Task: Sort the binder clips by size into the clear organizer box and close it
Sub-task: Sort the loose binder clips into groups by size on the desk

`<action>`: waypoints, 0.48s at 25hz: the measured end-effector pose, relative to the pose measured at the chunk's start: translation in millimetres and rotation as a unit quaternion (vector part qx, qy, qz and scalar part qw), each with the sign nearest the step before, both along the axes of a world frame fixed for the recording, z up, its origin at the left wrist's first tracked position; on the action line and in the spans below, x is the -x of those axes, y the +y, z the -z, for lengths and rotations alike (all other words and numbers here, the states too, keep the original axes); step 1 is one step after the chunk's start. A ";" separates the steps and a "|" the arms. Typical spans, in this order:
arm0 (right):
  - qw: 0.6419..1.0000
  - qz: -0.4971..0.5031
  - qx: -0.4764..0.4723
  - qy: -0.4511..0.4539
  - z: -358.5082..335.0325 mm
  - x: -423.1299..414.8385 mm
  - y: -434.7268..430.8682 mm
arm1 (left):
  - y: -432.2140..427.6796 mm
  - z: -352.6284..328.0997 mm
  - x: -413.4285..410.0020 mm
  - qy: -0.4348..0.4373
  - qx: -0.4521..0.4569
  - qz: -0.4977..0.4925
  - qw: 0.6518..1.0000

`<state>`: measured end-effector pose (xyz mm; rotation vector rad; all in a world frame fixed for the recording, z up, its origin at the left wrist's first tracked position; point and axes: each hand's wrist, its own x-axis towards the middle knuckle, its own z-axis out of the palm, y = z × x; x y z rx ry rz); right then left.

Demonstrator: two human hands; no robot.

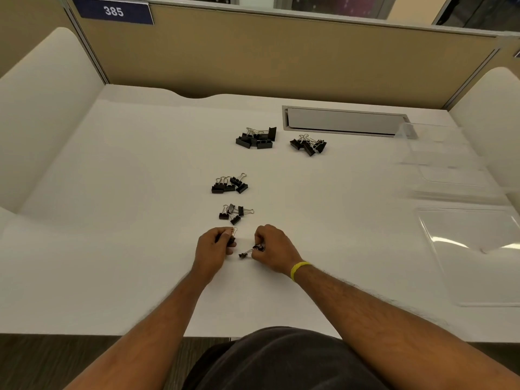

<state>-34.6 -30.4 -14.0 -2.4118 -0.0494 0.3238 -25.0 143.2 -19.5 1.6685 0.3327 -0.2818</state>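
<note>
Both hands sit low in the middle of the frame, close together on the white desk. Left hand has its fingers curled round a small black clip, whose wire loops stick out toward the top of the frame past the fingertips. Right hand, with a yellow band at the wrist, pinches tiny clips at its fingertips; one loose clip lies on the desk just left of those fingers, between the two hands, its long axis running roughly left to right with a slight tilt. Just above the hands lies a small pile, its wire handles splayed in several directions. Above that, near frame centre, is a second pile of somewhat larger clips. Two more piles lie in the upper middle: a big-clip pile and, to its right, another pile. At the right edge of the frame lies the clear box, open, its divided tray farther up and its lid spread flat lower down, well apart from both hands. A grey hatch is set into the desk at upper right, near the far partition. Bare desk stretches wide on the left and between the hands and the box.
</note>
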 end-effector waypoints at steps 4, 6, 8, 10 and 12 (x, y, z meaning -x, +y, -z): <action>0.984 0.106 -0.133 0.053 1.6 1.3 -8.0 | -2.5 -11.1 -0.9 0.107 0.188 -0.084 0.973; 0.960 0.156 -0.217 0.087 2.0 1.3 -11.3 | -4.6 -16.6 -0.3 0.140 0.260 -0.119 0.948; 0.936 0.187 -0.275 0.118 -0.7 -0.3 -12.4 | -5.9 -19.8 -1.5 0.156 0.272 -0.126 0.941; 0.926 0.197 -0.290 0.139 -4.5 -3.7 -12.8 | -8.0 -20.1 -4.2 0.164 0.226 -0.095 0.956; 0.946 0.176 -0.243 0.120 -5.6 -5.2 -12.9 | -10.5 -19.1 -6.6 0.130 0.096 -0.027 0.986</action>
